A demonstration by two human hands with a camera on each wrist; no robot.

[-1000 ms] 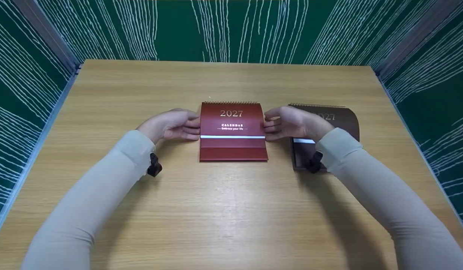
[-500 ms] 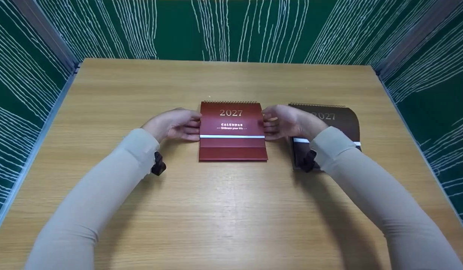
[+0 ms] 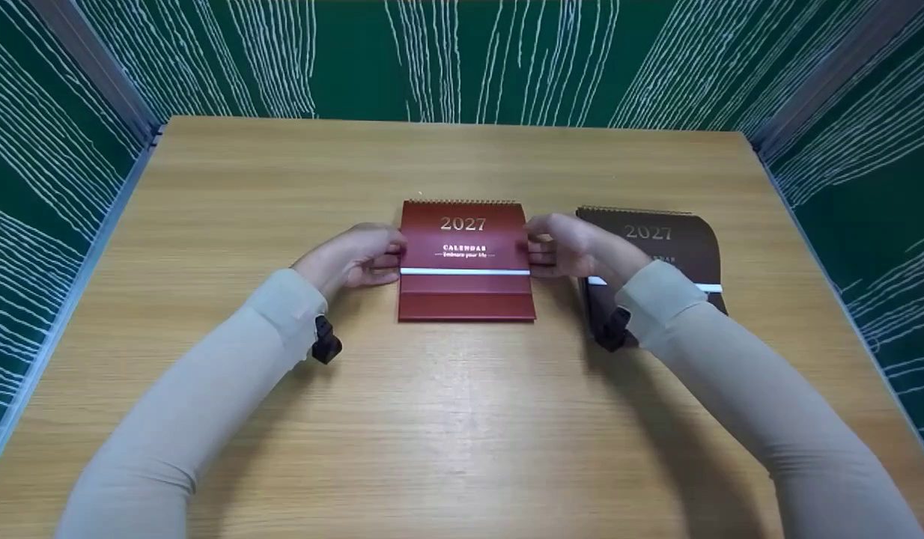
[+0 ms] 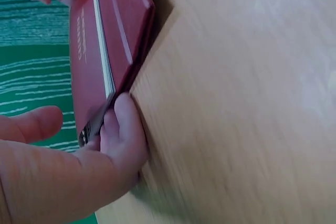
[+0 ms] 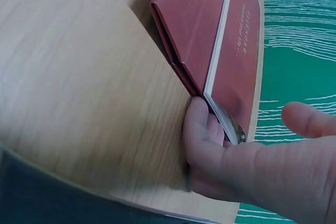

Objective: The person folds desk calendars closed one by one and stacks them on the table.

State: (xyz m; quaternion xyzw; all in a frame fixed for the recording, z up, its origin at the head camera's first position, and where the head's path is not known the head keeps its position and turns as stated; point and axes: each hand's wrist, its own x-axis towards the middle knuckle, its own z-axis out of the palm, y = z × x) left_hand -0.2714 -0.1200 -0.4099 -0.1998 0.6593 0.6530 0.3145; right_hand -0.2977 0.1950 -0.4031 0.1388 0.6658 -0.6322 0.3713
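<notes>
A red 2027 desk calendar [image 3: 465,299] with a spiral binding at its far edge lies at the table's middle, white page edges showing across it. At its left side is my left hand [image 3: 361,258], fingertips right at the edge. My right hand [image 3: 570,247] sits at the opposite side in the same way. In the left wrist view, the fingers [image 4: 126,124] lie along the calendar's lower side while the thumb stands apart above the cover. The right wrist view shows matching fingers [image 5: 197,124] at the page edges, the thumb raised away from the cover.
A dark brown 2027 calendar [image 3: 657,233] lies to the right, partly covered by my right forearm and sleeve. The wooden table [image 3: 462,419] reaches back to a green wall [image 3: 357,60] with white streaks. Green side panels flank it.
My left hand has shifted slightly right, bringing its thumb to the red calendar's edge. The right hand has edged slightly left. The red calendar stays almost in place.
</notes>
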